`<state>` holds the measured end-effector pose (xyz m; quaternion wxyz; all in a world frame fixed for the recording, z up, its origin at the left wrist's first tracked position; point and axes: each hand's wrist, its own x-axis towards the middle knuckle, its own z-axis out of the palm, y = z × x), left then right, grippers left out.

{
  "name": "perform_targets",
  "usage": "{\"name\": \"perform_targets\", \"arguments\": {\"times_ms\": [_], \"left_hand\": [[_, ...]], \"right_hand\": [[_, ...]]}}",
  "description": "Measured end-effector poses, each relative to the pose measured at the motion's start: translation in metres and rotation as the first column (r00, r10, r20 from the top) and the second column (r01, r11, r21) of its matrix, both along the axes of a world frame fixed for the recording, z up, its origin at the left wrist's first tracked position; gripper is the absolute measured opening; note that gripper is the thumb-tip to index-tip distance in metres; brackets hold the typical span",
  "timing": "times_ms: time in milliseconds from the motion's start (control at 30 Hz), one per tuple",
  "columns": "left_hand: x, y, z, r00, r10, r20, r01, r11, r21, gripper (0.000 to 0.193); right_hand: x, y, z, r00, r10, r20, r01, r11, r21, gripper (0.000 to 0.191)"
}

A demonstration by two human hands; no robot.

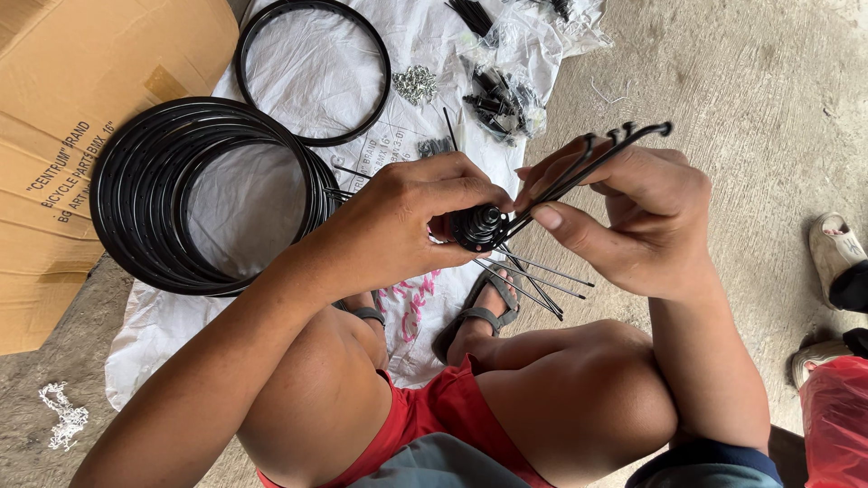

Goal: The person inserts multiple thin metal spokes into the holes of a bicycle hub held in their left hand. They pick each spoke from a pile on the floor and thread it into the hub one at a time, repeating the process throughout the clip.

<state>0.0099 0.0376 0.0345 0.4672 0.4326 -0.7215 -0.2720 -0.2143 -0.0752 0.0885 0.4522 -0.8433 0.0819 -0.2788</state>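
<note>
left hand (407,212) pinches black hub (480,227) held above the knees, right hand (633,221) grips bundle of spokes (588,163) threaded thru it. hub looks small, stiff, prob. light; spokes thin, springy, slippery — best held near hub flange.

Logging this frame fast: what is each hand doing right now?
Left hand: closed, gripping the black hub.
Right hand: closed, pinching a bundle of black spokes at the hub.
</note>
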Motion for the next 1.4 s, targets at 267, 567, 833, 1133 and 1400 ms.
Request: {"name": "perform_targets", "arguments": {"times_ms": [267, 567, 833, 1133, 1400], "left_hand": [[0.001, 0.0, 0.003, 0.999, -0.024, -0.024, 0.023, 0.999, -0.027, 0.046], [-0.001, 0.002, 0.002, 1.0, 0.004, 0.022, -0.003, 0.999, -0.045, 0.045], [-0.004, 0.003, -0.002, 0.993, 0.028, 0.113, -0.023, 0.998, -0.051, 0.049], [-0.002, 0.005, 0.001, 0.998, -0.017, 0.052, 0.019, 1.0, -0.025, 0.059], [-0.001, 0.006, 0.002, 0.999, -0.024, 0.044, 0.025, 1.0, -0.01, 0.06]], "right_hand": [[0.001, 0.0, 0.002, 1.0, 0.004, 0.017, -0.005, 0.998, 0.061, 0.017], [0.002, -0.001, 0.007, 1.0, -0.019, 0.023, 0.017, 0.995, 0.097, 0.017], [-0.006, -0.003, 0.005, 0.998, -0.021, -0.063, 0.026, 0.996, 0.08, 0.014], [-0.007, -0.008, -0.006, 1.0, -0.003, -0.009, 0.004, 0.976, 0.216, 0.01], [-0.006, -0.01, -0.007, 1.0, 0.011, 0.027, -0.016, 0.98, 0.198, 0.011]]}}
